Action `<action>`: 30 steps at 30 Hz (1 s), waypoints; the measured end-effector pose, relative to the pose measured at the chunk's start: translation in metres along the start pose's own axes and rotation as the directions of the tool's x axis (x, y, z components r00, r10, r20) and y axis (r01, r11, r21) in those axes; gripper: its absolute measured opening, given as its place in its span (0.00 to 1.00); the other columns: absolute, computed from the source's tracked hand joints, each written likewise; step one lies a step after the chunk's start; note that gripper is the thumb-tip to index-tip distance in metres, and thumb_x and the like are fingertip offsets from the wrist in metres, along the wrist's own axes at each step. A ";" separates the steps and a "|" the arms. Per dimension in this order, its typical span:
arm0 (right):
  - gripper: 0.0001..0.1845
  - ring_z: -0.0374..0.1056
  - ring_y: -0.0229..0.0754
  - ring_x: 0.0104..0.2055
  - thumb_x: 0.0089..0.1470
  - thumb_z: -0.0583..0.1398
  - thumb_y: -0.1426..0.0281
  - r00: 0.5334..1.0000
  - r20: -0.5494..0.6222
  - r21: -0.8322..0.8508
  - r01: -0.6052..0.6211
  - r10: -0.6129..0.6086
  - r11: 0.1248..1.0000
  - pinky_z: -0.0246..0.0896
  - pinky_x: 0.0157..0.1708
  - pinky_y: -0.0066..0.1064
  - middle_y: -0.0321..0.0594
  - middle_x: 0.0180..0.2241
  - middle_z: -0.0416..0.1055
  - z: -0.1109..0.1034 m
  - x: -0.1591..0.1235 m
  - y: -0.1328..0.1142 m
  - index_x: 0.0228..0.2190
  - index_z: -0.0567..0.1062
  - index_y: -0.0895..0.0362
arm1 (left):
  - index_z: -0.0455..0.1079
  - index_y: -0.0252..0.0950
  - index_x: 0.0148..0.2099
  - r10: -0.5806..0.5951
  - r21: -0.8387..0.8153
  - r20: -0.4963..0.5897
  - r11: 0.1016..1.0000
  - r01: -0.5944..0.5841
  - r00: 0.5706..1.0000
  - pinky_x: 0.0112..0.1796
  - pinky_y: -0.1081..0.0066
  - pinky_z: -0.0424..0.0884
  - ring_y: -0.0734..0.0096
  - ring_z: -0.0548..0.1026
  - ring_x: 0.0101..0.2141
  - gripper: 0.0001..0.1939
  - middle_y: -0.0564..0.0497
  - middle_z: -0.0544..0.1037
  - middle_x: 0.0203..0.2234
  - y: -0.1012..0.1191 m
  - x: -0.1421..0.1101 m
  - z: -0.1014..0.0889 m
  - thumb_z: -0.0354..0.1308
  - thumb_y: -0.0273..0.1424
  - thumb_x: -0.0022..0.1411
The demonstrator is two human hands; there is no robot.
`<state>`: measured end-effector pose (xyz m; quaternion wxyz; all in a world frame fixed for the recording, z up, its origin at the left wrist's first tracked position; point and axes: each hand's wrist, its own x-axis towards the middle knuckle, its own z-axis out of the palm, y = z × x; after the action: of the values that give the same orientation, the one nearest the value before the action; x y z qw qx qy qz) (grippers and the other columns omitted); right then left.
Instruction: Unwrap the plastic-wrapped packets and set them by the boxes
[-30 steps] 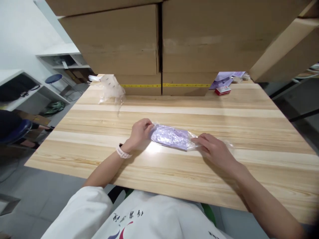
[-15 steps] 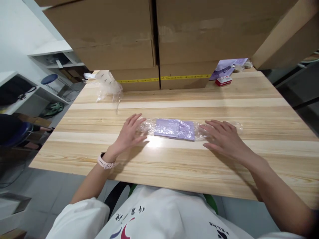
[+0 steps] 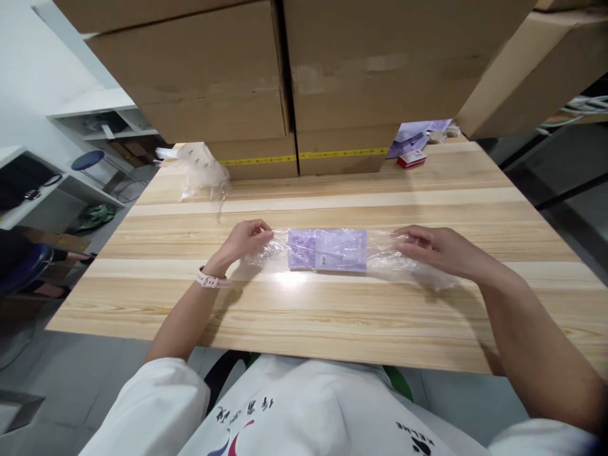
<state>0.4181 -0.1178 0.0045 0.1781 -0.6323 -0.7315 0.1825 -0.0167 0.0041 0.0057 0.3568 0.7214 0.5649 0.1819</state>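
A flat purple packet (image 3: 327, 249) lies inside a clear plastic bag (image 3: 384, 258) in the middle of the wooden table (image 3: 332, 310). My left hand (image 3: 244, 239), with a pale watch on its wrist, pinches the bag's left end. At the other end, my right hand (image 3: 439, 249) has its fingers closed on the crinkled plastic. The bag is stretched between the two hands, just above or on the table top.
Stacked cardboard boxes (image 3: 285, 82) wall off the back of the table. A crumpled clear bag (image 3: 199, 172) lies at the back left. A small red box (image 3: 411, 159) and purple sheets (image 3: 415, 134) sit at the back right. White shelves (image 3: 47, 183) stand to the left.
Both hands were flat and open beside the bag half a second ago; now each one pinches an end of the bag. The purple packet has turned square to the table edge.
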 end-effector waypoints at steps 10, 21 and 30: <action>0.25 0.70 0.56 0.50 0.65 0.59 0.55 0.954 -0.063 -0.164 0.281 -0.294 0.946 0.64 0.51 0.48 0.51 0.51 0.77 0.058 0.020 -0.051 0.56 0.75 0.57 | 0.72 0.41 0.59 0.578 0.184 0.158 0.779 -0.599 0.800 0.55 0.53 0.69 0.52 0.74 0.55 0.22 0.42 0.78 0.55 0.027 -0.008 0.036 0.67 0.36 0.64; 0.15 0.69 0.43 0.37 0.70 0.55 0.66 0.851 0.182 0.168 0.467 -0.493 0.868 0.59 0.38 0.35 0.41 0.36 0.76 0.043 -0.024 -0.092 0.36 0.81 0.52 | 0.75 0.40 0.46 0.738 0.443 0.195 0.521 -0.730 0.645 0.62 0.48 0.60 0.55 0.71 0.54 0.10 0.44 0.78 0.51 0.034 -0.020 0.077 0.57 0.22 0.67; 0.16 0.67 0.56 0.54 0.67 0.58 0.65 0.923 0.135 -0.130 0.377 -0.360 0.917 0.66 0.50 0.46 0.50 0.57 0.71 0.061 0.008 -0.102 0.55 0.73 0.54 | 0.77 0.39 0.40 0.697 0.392 0.187 0.593 -0.703 0.692 0.50 0.56 0.68 0.61 0.75 0.41 0.10 0.47 0.82 0.39 0.014 -0.060 0.059 0.56 0.22 0.65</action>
<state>0.2997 -0.1259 0.0022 0.1203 -0.4843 -0.8579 0.1226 0.0143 -0.0727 -0.0158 0.0903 0.9462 0.2591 0.1715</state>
